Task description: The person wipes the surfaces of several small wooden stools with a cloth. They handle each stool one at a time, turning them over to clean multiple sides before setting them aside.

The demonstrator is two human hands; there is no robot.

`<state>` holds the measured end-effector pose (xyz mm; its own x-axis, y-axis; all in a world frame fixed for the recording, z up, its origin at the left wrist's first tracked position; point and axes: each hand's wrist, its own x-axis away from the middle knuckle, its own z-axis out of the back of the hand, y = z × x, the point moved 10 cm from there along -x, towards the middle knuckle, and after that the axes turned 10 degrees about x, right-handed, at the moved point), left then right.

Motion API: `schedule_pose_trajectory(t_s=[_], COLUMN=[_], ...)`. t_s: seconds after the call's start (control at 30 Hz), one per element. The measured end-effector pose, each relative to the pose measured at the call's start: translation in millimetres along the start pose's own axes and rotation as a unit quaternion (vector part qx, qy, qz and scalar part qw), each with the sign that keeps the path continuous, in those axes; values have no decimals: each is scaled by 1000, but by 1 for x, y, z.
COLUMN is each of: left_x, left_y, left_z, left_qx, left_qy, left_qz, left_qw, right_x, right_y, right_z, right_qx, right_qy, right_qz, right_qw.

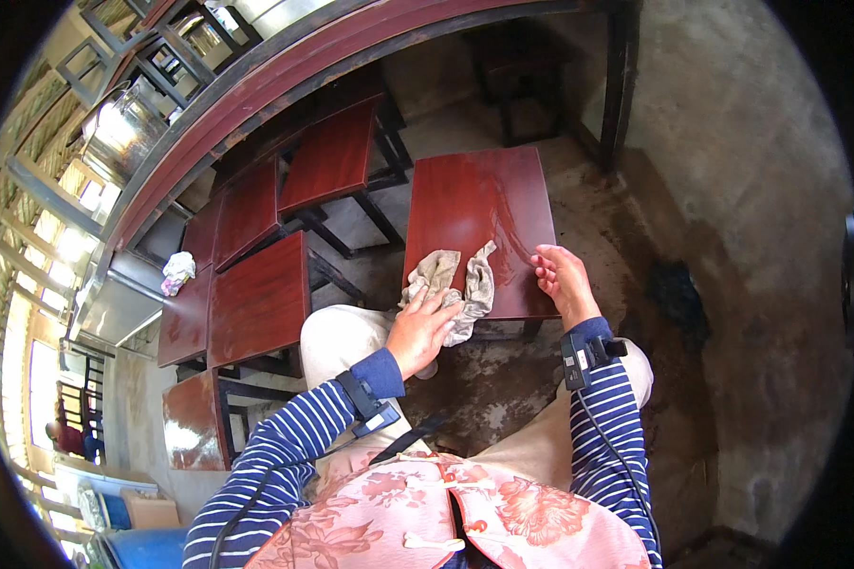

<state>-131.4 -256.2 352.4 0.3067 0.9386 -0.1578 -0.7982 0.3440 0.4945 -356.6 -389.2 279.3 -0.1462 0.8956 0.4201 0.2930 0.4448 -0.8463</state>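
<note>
A red-brown wooden stool top (462,192) on dark legs stands right before me, with wet streaks across its surface. A crumpled, dirty beige cloth (479,284) lies over the stool's near left edge and hangs partly off it. My left hand (421,328) rests on the cloth's near left part, fingers spread and not closed around it. My right hand (561,279) is at the stool's right edge, its fingers loosely curled; nothing shows in them.
Several similar stools (260,299) stand at the left, one bearing a crumpled white cloth or bag (178,273). A long table (256,92) arches beyond them, with a metal pot (122,135) behind it. A stained wall (740,213) rises at the right. A person (67,437) is far left.
</note>
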Motion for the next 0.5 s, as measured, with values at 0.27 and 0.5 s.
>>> schedule_pose_trajectory(t_s=[0.27,0.5], left_x=[-62,-167], left_y=[7,-12], left_z=[-16,-26], left_qx=[-12,-27], left_qy=[-51,-18], left_qz=[-70,-96], left_qw=[996,995], right_x=[5,4], right_y=[-6,-8], right_z=[5,-15], right_qx=[-27,-56], right_qy=[9,-45], right_qz=[12,11], right_qw=[1000,997])
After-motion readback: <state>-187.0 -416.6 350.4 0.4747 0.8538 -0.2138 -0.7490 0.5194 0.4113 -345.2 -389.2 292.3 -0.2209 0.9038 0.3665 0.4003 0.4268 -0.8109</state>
